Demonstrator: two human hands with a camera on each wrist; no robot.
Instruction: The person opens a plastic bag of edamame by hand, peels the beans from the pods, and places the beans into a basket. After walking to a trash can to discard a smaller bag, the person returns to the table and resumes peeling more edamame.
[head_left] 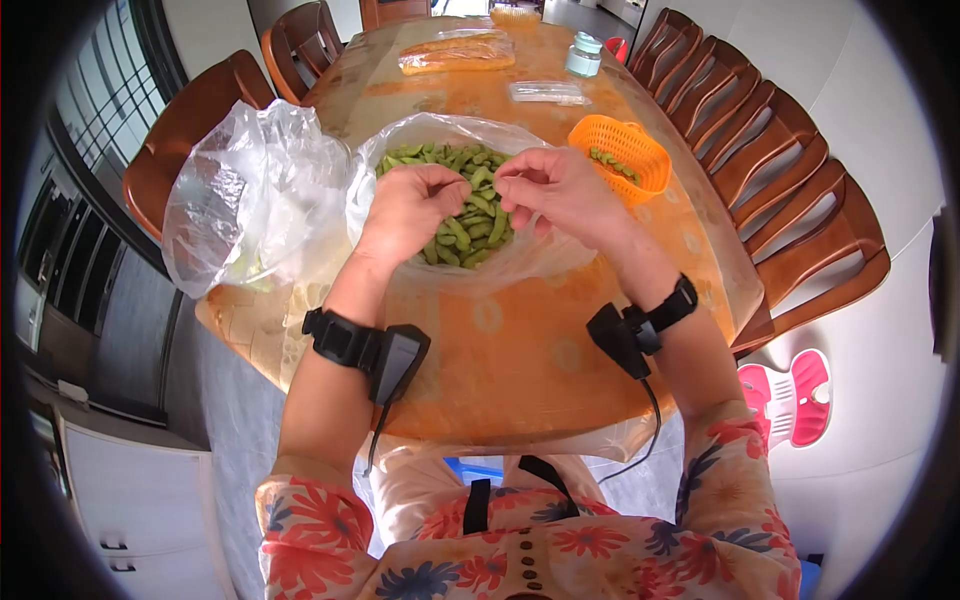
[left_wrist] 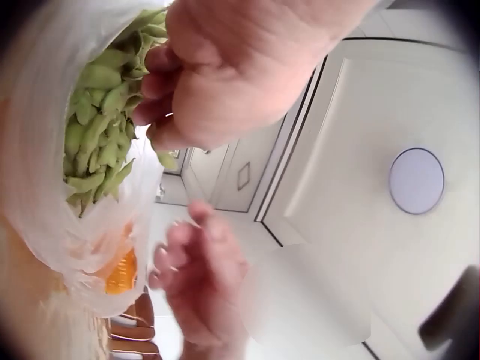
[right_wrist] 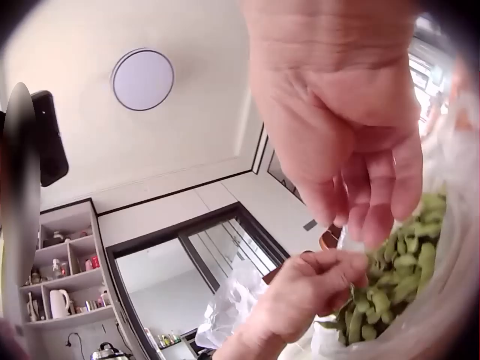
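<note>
Both hands are raised over a clear plastic bag full of green soybean pods. My left hand pinches a small green pod at its fingertips, seen in the left wrist view. Facing it across a narrow gap, my right hand has its thumb and forefinger close together and the other fingers loosely bent. Whether anything small sits between those right fingertips, I cannot tell. In the right wrist view the right palm hangs above the left hand's fingers.
An orange basket with a few pods stands right of the bag. To the left lies a crumpled plastic bag. Farther back are a bread-like wrapped loaf, a clear plastic pack and a jar. Chairs line the right side.
</note>
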